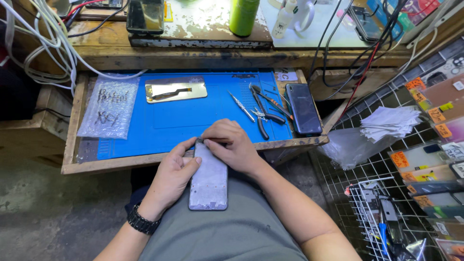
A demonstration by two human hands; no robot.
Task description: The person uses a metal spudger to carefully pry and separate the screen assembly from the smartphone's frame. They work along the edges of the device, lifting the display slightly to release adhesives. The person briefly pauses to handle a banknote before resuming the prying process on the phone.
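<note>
A grey phone frame (209, 182) lies lengthwise on my lap, its top end toward the workbench. My left hand (175, 170) grips its left edge, thumb across the upper part; a dark watch sits on that wrist. My right hand (232, 144) is closed over the frame's top end, fingertips pinching a thin dark tool against the upper edge. Just beyond my hands is a blue work mat (159, 118) in a wooden tray.
On the mat lie a gold phone panel (176, 89), tweezers (241, 106), pliers and cutters (265, 110), and a dark phone (303, 108). A bubble-wrap bag (108, 105) lies left. White cables, a green can (243, 15) sit behind. Wire rack with phone cases stands right.
</note>
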